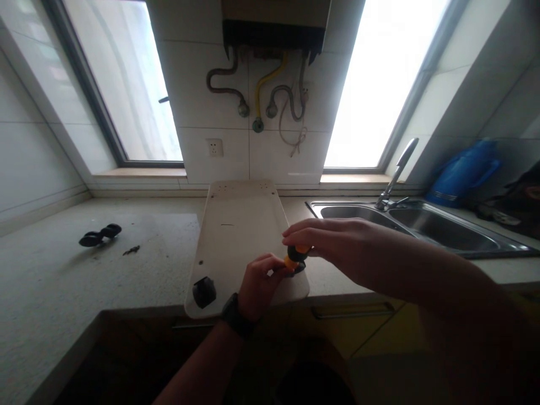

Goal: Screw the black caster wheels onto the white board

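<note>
A screwdriver (297,253) with an orange and black handle stands nearly upright over the near right corner of a pale, round-cornered board (240,242). My right hand (337,242) is closed over the top of its handle. Lower down, my left hand (264,278), with a dark band at the wrist, pinches around the screwdriver's lower end. Beside the fingertips a black caster (300,268) shows in part on the board; the screwdriver's tip is hidden. Another black caster (205,292) sits at the board's near left corner.
On the counter (160,270) to the left lie two black casters (100,235) and a small heap of screws (131,250). A double steel sink (447,228) with a tap (394,174) is at the right, near a blue jug (464,171). The board slightly overhangs the counter's front edge.
</note>
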{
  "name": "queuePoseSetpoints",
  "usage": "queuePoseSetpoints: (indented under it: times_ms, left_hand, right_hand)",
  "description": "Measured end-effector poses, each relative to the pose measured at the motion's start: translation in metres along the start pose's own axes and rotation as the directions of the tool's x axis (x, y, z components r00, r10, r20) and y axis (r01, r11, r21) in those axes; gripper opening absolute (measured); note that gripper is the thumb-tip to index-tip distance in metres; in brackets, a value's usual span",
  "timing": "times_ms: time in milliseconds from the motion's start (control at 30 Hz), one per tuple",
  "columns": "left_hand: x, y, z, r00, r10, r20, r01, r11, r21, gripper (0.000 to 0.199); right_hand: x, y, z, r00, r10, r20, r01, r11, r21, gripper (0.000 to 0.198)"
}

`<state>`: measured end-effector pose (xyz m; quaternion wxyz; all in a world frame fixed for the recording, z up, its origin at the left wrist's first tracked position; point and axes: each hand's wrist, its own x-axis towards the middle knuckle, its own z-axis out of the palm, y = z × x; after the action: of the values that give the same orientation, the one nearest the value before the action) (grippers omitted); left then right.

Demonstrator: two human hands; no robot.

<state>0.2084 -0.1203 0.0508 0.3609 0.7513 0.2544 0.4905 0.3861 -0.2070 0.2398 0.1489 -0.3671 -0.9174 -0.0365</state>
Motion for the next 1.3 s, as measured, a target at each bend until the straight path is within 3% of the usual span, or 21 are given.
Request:
queuePoseSetpoints:
  times_ms: [133, 233, 367, 433, 500, 600, 700, 833, 967, 1067, 1200, 1300]
  left_hand:
    - [0.001, 0.002, 0.0, 1.0, -0.005, 0.021, 0.004, 1.0, 0.022, 0.009]
    - [0.002, 0.001, 0.0, 1.0, -0.002, -0.003, 0.002, 0.999, 0.045, 0.009]
    - [0.003, -0.001, 0.0, 0.999, 0.013, -0.033, -0.01, 0.997, 0.075, 0.01]
    - [0.003, -0.001, 0.0, 0.999, 0.023, -0.023, -0.022, 0.998, 0.052, 0.007]
    - [0.003, 0.0, 0.0, 0.999, 0.034, -0.018, -0.034, 0.999, 0.034, 0.007]
    - [0.003, 0.002, 0.0, 0.999, 0.038, -0.016, -0.038, 0.999, 0.027, 0.009]
    - [0.003, 0.004, 0.0, 0.999, 0.036, -0.005, -0.036, 0.999, 0.029, 0.008]
    - [0.003, 0.004, 0.0, 1.0, 0.018, 0.012, -0.019, 0.998, 0.055, 0.006]
    - [0.003, 0.0, 0.0, 0.999, 0.019, -0.037, -0.016, 0.996, 0.091, 0.007]
    - [0.002, -0.002, 0.001, 0.997, -0.01, -0.071, 0.018, 0.995, 0.102, 0.013]
    - [0.003, -0.001, 0.0, 1.0, -0.014, -0.027, 0.015, 0.999, 0.047, 0.006]
    - [0.003, 0.001, 0.0, 1.0, -0.002, -0.018, 0.002, 1.0, 0.016, 0.004]
  right_hand:
    - [0.005, -0.003, 0.007, 0.987, 0.104, -0.122, -0.133, 0.958, -0.256, 0.007]
    - [0.01, -0.01, 0.015, 0.954, 0.203, -0.223, -0.277, 0.88, -0.386, 0.03]
    - [0.011, -0.02, 0.019, 0.928, 0.207, -0.31, -0.342, 0.804, -0.486, 0.042]
    - [0.008, -0.022, 0.016, 0.944, 0.192, -0.269, -0.3, 0.838, -0.456, 0.036]
    - [0.003, -0.02, 0.011, 0.979, 0.13, -0.16, -0.175, 0.932, -0.318, 0.027]
    - [-0.002, -0.012, 0.005, 1.0, 0.007, -0.004, -0.007, 0.999, -0.042, 0.038]
    - [-0.003, -0.004, 0.004, 0.999, 0.037, -0.002, -0.037, 0.999, -0.009, 0.029]
    - [0.001, -0.003, 0.009, 0.988, 0.116, -0.101, -0.134, 0.971, -0.198, 0.011]
    - [0.007, -0.014, 0.014, 0.976, 0.139, -0.167, -0.195, 0.901, -0.388, 0.017]
    - [0.009, -0.023, 0.016, 0.968, 0.168, -0.186, -0.235, 0.868, -0.438, 0.021]
    - [0.005, -0.021, 0.017, 0.952, 0.266, -0.152, -0.303, 0.893, -0.332, 0.019]
    - [-0.003, -0.008, 0.015, 0.989, 0.146, -0.037, -0.149, 0.981, -0.124, 0.04]
